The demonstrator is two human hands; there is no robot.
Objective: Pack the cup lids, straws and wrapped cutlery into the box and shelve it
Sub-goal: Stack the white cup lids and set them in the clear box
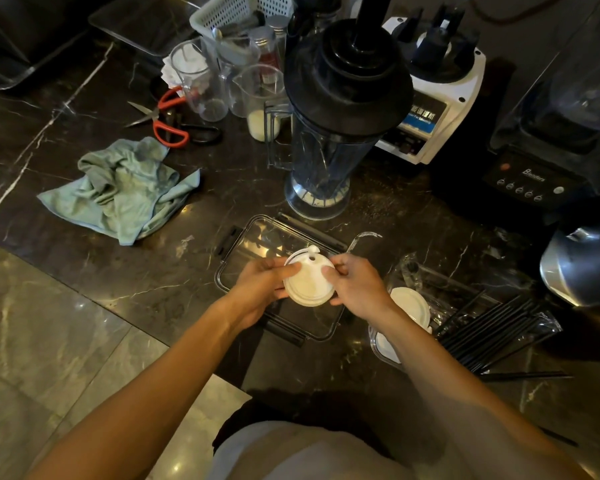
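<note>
While both hands pinch one white cup lid over the clear box, the left hand and right hand each clamp an edge. More lids and black straws lie toward the dark marble table's right edge; pale floor tiles lie beyond its left edge.

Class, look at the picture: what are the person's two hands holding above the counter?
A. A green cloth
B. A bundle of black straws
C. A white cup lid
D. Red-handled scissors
C: the left hand and right hand both pinch the edges of a round white cup lid, while scissors, straws and cloth lie on the counter.
</note>
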